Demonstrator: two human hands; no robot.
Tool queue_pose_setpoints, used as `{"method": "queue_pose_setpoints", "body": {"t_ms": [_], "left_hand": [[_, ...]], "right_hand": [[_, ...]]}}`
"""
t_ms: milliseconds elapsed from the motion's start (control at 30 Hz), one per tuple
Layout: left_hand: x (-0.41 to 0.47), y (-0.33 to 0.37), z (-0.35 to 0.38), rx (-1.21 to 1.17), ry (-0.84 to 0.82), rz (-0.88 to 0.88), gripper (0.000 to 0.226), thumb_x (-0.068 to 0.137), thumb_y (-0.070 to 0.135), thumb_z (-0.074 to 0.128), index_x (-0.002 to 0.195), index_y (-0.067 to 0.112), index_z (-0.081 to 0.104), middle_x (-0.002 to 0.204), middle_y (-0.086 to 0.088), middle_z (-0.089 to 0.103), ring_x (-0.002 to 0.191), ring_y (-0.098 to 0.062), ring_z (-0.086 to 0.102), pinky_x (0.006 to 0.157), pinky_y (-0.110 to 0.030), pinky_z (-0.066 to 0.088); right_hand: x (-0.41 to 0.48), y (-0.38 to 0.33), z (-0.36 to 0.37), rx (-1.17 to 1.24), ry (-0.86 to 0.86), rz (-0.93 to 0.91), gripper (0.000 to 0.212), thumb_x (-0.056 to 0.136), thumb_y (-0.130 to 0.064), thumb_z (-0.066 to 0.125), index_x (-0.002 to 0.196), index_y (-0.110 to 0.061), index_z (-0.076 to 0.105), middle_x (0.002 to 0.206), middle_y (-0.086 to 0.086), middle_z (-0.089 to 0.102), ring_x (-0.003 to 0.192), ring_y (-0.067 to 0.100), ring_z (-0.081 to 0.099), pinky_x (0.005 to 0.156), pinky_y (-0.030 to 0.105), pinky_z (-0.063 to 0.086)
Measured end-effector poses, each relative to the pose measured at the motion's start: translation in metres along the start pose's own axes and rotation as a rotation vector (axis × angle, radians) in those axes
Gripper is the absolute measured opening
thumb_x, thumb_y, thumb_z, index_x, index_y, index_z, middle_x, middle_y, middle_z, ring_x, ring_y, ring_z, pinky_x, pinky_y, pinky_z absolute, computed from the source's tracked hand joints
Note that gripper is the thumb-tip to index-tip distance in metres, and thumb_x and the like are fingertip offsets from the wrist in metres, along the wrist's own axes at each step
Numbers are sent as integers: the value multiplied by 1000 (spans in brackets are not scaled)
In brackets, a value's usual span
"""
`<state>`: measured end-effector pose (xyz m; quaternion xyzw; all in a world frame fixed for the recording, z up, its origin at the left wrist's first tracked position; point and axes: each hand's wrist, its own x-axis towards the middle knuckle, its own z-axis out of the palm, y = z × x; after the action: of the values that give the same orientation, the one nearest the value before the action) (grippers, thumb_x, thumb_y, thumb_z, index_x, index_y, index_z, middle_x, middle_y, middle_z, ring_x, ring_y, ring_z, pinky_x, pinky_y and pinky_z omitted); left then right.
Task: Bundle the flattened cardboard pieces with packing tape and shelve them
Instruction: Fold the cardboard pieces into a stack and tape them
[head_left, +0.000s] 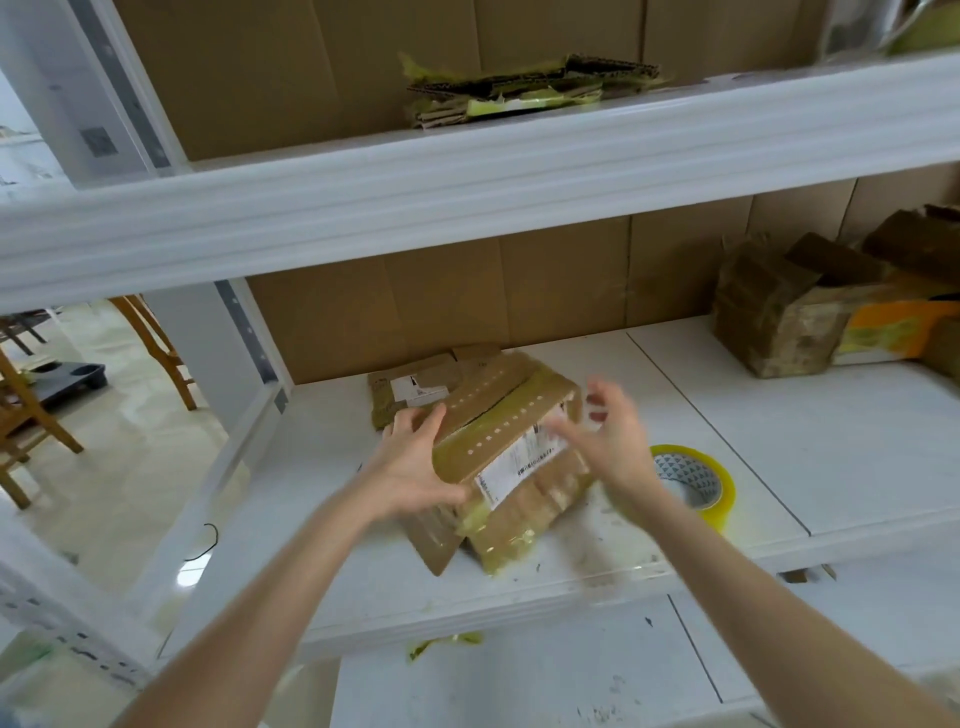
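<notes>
Between your two hands, on the white shelf (727, 415), lies the taped cardboard bundle (498, 410). Your left hand (415, 457) lays spread, straight fingers against its left edge. Your right hand (608, 441) (blurred) hovers open over its right side, holding nothing, with the tape roll (696, 483) just right of that wrist.

White shelf (779, 415): cardboard bundle (514, 467), flat cardboard (410, 389) behind, tape roll (696, 483), boxes (789, 322) far right.
</notes>
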<state>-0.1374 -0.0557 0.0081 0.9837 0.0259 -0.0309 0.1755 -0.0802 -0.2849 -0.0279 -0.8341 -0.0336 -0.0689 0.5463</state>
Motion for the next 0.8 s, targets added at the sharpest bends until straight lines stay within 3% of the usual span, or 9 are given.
{"method": "queue_pose_setpoints", "body": {"t_ms": [67,133,233,333,433,533,567,667,800], "left_hand": [[-4,-3,-20,81,-44,193,117,64,40,79,152,29,3,150,10,5,139,-18,14,114,-35,29],[-7,-2,-36,153,-96,353,117,63,40,79,151,36,2,148,17,-1,139,-13,8,114,-33,26],[-4,-3,-47,295,-165,429,114,65,43,75,147,47,-3,147,24,-10,138,-9,2,110,-33,29],[2,-14,-38,223,-69,342,93,80,31,71,148,45,9,156,14,-6,142,-11,7,112,-34,29],[7,-18,-10,-109,301,140,61,91,24,61,146,33,34,153,0,29,132,-19,42,106,-31,36],[7,3,23,-479,312,-99,59,99,29,45,152,30,18,130,-1,52,101,-16,58,86,-32,48],[8,11,32,-639,280,-141,59,101,32,40,152,34,11,135,0,49,100,-15,58,87,-33,47],[12,23,34,-865,253,-210,69,96,54,39,151,38,0,159,7,13,138,-21,33,111,-44,27],[18,43,24,-607,217,-39,72,91,57,45,151,28,19,160,6,-5,139,-10,24,114,-41,19]], "right_hand": [[19,-9,-19,227,-70,35,84,77,-62,66,145,-24,34,141,-4,41,124,16,44,100,37,41],[30,-17,-29,298,-249,102,80,80,-61,64,145,-24,39,140,-4,44,126,16,46,100,31,38],[31,-17,-30,314,-475,140,61,72,-56,70,123,-24,61,116,-3,66,96,12,68,82,24,51],[26,-14,-21,317,-343,156,31,79,-52,70,101,-30,68,98,-2,71,81,9,69,63,22,51],[21,-14,-16,265,-215,249,30,83,-56,64,90,-27,66,83,-5,69,62,4,66,45,18,46],[12,-8,-11,163,-175,251,40,88,-61,52,96,-23,62,92,-1,69,82,16,66,66,28,51],[9,-6,-12,165,-174,228,42,89,-61,51,105,-23,61,98,0,68,88,17,66,73,29,52],[-6,-3,-25,280,-309,141,50,83,-61,60,116,-24,61,96,-3,72,83,11,70,66,19,52],[-23,-4,-14,230,-457,-54,52,85,-43,70,131,-26,54,106,-4,72,95,9,69,79,27,57]]}}
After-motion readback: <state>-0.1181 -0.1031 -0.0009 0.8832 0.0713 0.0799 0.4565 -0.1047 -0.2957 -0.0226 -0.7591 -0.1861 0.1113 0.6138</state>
